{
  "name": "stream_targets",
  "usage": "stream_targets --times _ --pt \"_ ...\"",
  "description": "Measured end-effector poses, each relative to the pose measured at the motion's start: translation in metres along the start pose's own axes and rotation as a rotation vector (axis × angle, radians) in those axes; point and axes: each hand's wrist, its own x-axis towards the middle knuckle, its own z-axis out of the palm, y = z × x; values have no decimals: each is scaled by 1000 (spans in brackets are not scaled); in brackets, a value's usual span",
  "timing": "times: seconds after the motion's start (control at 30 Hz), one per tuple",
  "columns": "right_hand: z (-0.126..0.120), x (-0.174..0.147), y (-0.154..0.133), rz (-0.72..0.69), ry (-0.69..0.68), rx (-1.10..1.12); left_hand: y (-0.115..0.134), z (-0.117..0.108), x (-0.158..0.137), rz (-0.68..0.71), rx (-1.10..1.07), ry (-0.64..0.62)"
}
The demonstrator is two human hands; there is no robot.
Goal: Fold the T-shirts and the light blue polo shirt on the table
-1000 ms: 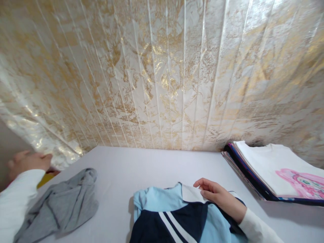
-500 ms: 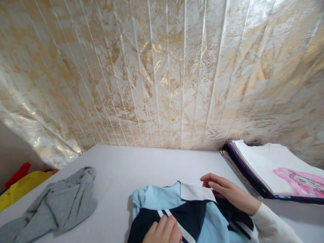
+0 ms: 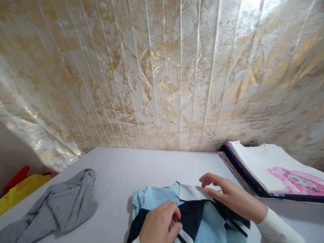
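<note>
A light-blue and navy shirt [image 3: 214,222] with white stripes and a white collar [image 3: 191,192] lies on the white table in front of me, running past the lower edge of the view. My left hand [image 3: 160,222] is over its left chest, with fingers loosely curled and the thumb apart from them. I see no cloth gripped there. At the right end of the collar is my right hand [image 3: 229,194]. Its thumb and fingers are spread, with the fingertips close to the collar's edge; whether they touch it I cannot tell.
A crumpled grey garment [image 3: 63,204] lies on the left of the white table [image 3: 113,175]. At the back right stands a stack of folded clothes, topped by a white T-shirt [image 3: 263,165] with a pink print. Yellow cloth [image 3: 25,189] and red cloth [image 3: 16,179] show beyond the left edge. A gold-patterned curtain [image 3: 162,84] hangs behind.
My left hand has risen a little and its thumb now shows apart from the fingers. My right hand's thumb and fingers have spread wider at the collar. The shirt has barely moved.
</note>
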Motion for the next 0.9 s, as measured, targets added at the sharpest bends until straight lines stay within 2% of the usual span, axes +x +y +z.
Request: stream_targets --times 0.1,0.2,0.33,0.5,0.67,0.77,0.9 --pt "28 7 -10 26 53 -53 2 8 21 -20 -24 102" --pt "44 14 -4 69 36 -15 -1 18 34 -7 3 127" --pt "46 20 6 101 -17 23 -5 25 37 12 52 142" --pt "46 22 12 107 -18 45 -8 28 36 59 84 150" --pt "47 22 14 107 -26 70 -4 29 37 33 14 169" --pt "47 21 15 105 -32 83 -14 14 30 26 -48 200" --pt "45 21 16 91 -40 114 -55 -38 -11 -50 -32 282"
